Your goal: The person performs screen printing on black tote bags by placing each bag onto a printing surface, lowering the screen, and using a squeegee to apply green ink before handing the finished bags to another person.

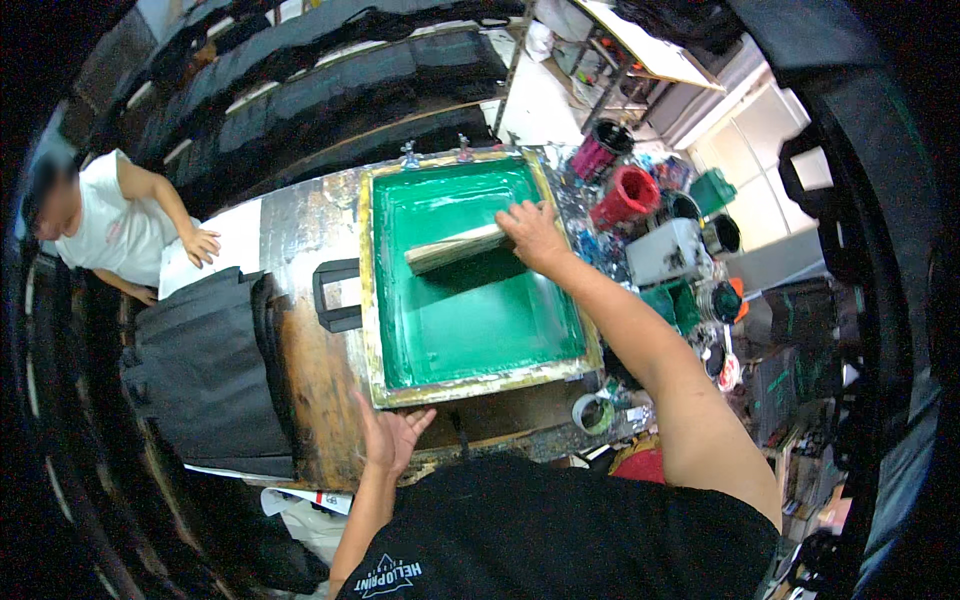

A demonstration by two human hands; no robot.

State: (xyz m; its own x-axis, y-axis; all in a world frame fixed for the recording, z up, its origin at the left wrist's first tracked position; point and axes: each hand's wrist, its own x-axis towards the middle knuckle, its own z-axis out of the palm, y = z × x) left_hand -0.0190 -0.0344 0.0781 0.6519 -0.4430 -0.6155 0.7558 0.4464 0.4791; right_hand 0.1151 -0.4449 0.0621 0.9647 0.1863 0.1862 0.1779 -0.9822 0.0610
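A screen-printing frame (369, 300) with a yellowish, paint-smeared border and a green mesh lies on the worktable. My right hand (532, 236) is closed around the right end of a wooden-handled squeegee (455, 247), which stands slantwise across the upper half of the green mesh. My left hand (394, 437) is open, palm up with fingers spread, just below the frame's near left corner; it holds nothing, and whether it touches the border I cannot tell. From under the frame's left side sticks out a black strap loop (338, 296).
Black fabric pieces (210, 370) lie stacked at the left, near a person in a white shirt (130, 215). Small clamps (464, 150) sit at the frame's far edge. Along the right stand a red paint container (628, 196), a grey container (665, 250) and a tape roll (592, 413). Dark fabric hangs on racks (350, 85) behind.
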